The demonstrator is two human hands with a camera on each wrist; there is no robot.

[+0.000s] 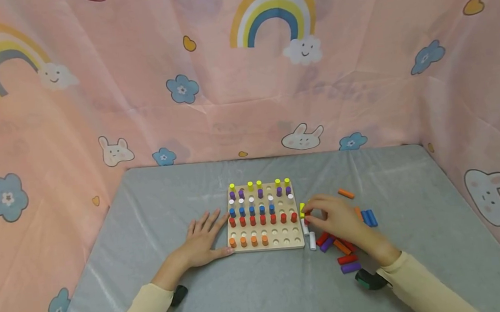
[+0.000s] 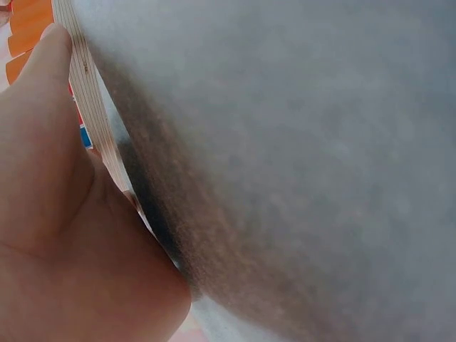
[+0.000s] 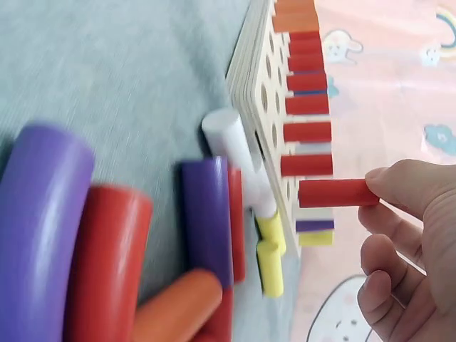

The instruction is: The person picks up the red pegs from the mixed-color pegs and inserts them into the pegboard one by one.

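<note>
A wooden pegboard (image 1: 285, 243) holds rows of upright coloured pegs: yellow at the back, then purple, white, blue and red, with orange in front. My left hand (image 1: 201, 241) lies spread at the board's left side, its thumb at the front left corner. In the left wrist view, the left thumb (image 2: 51, 57) is against the board's edge beside orange pegs (image 2: 28, 28). Between thumb and index finger, my right hand (image 1: 335, 218) pinches a red peg (image 3: 335, 193) by one end, close to the board's right edge. The other right fingers are curled.
Right of the board lie loose pegs: white pegs (image 1: 312, 241), a yellow peg (image 1: 302, 209), purple (image 1: 350, 268), red (image 1: 347, 259), blue (image 1: 369, 218) and orange (image 1: 346, 194) ones. A grey cloth (image 1: 180, 183) covers the table, with a pink printed curtain (image 1: 234, 87) behind.
</note>
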